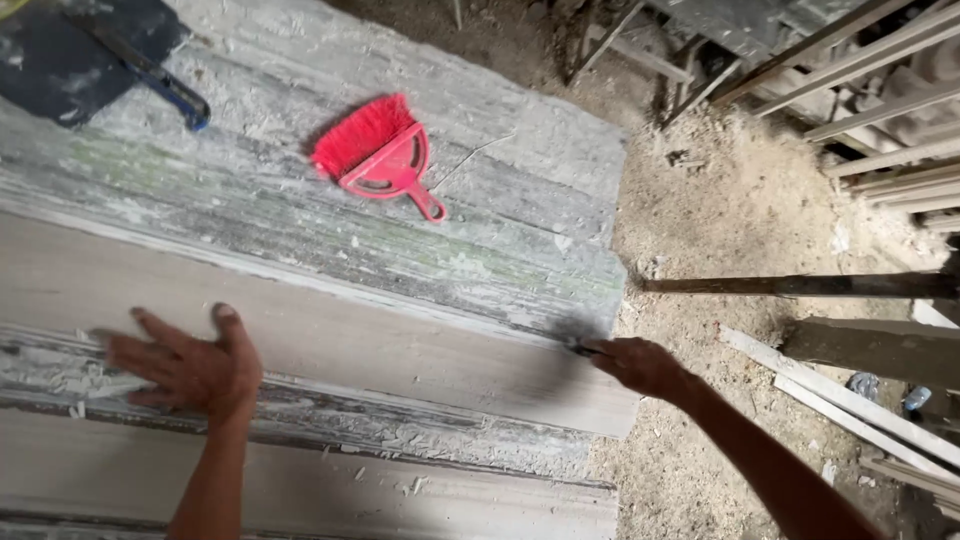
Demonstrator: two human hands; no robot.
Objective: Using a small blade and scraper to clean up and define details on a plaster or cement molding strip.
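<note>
My left hand (190, 368) lies flat, fingers spread, on a pale planed wooden board (350, 330) that runs across the worktop. My right hand (640, 365) is closed around a small dark tool (588, 349), held against the board's right end, where a dark smudge marks the wood. What kind of tool it is I cannot tell. Rough grey weathered boards (420, 230) lie beyond the pale one, covered with shavings.
A red hand brush (375, 155) rests on the weathered boards. A dark dustpan with a blue handle (90, 55) lies at the top left. Sawdust covers the floor (740, 210) on the right. Wooden slats (850, 400) and stacked strips (880, 80) lie there.
</note>
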